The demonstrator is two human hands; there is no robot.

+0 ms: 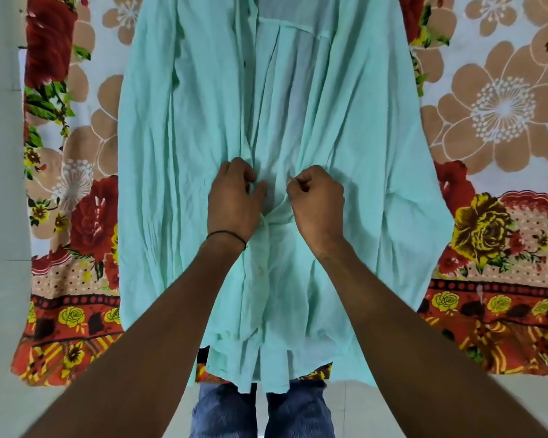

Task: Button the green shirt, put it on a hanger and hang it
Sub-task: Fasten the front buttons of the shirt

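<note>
Green shirt (203, 121) lies flat, front up, on a floral sheet (494, 105), collar end away from the person, hem hanging off the near edge over their jeans (225, 409).

Both hands are at mid-placket. Left hand (234, 197), with a black thread (227, 234) on the wrist, has its fingers curled and pinching the front edge on its side. Right hand (318, 202) is clenched, bunching the opposite edge. The two edges are near each other, with a small gap between the hands.

My read: each hand pulls its edge to the centre line to mate a button with its hole. Laying the shirt flat keeps the placket straight and leaves both hands free.

Below the hands the front looks closed, with one pale button (261, 270) visible. Above them it gapes open, showing the inner back. So buttoning is roughly midway, bottom-up.

No hanger in view. Can't tell if there's a bed or a table under the sheet. Pale tiled floor (0, 311) all round.
</note>
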